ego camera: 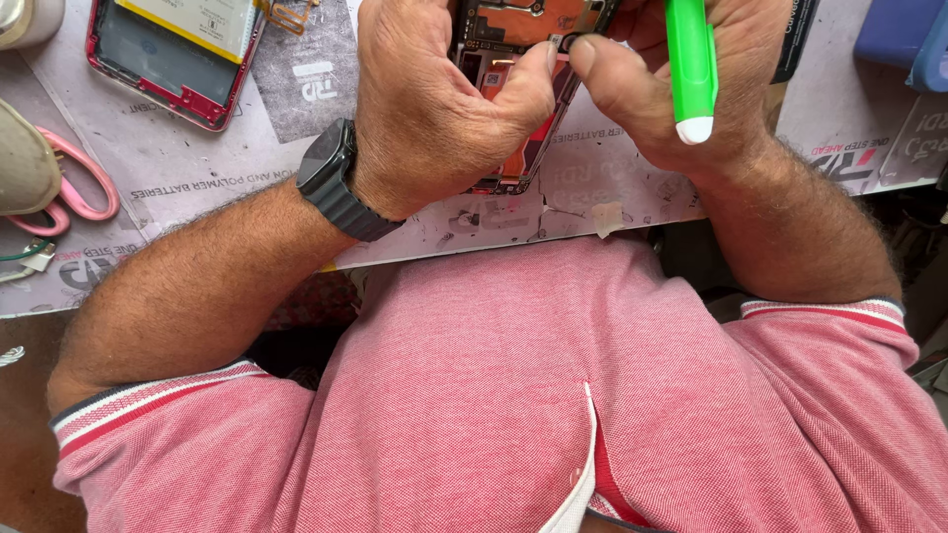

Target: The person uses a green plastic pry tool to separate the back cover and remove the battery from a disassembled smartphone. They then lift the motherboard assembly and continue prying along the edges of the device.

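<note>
1. Head view, hands: the left hand (434, 109) and right hand (681, 89) are together at 12 o'clock, thumbs nearly touching over an opened smartphone (518, 89). The left hand clamps the phone's side. The right hand grips a green screwdriver (690, 64), white-capped end pointing to 6 o'clock. The tip is hidden.

2. Location: the opened phone lies on the paper-covered bench (178, 168), exposed circuit board upward, mostly hidden by the hands.

3. Risk, judged: both thumbs press at a small round part (570, 41) on the board. Too much force could crack the part or tear a thin cable nearby.

4. Risk, judged: the phone's lower end sits near the bench edge. A slip of the left hand could drop it into the lap.

5. Risk, judged: the hidden tool tip could scratch the board if the right hand shifts.

6. Count: two hands, one screwdriver, one black wristwatch (331, 178) on the left wrist.

7. Count: a second phone, red-framed (178, 54), at 10 o'clock; one pair of pink scissors (79, 188) at 9 o'clock.
</note>
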